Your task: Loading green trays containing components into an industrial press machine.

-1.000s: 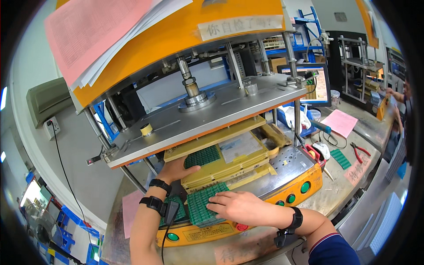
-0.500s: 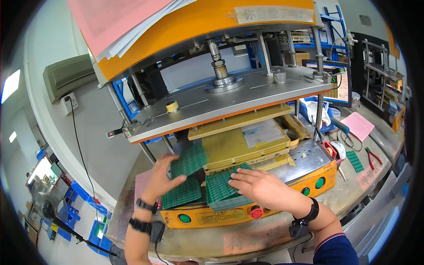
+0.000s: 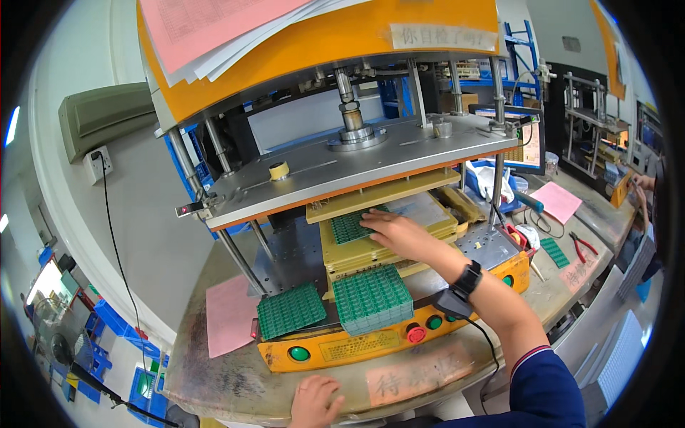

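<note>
My right hand reaches under the raised press plate, its fingers on a green circuit board panel that lies at the back of the yellow fixture. The thumb's grip is partly hidden. My left hand rests empty at the table's front edge, fingers loosely apart. In front of the fixture stands a neat stack of green circuit board panels. Left of it lies another green panel pile, slightly turned, on the orange press base.
Steel press plate and its posts surround the fixture. A red stop button and green buttons line the base. To the right lie red-handled pliers and a small green panel. Another person's hand shows far right.
My left hand has let go of a green panel and drawn back to the table edge. My right hand has moved from the stack to the fixture, where a panel now lies.
</note>
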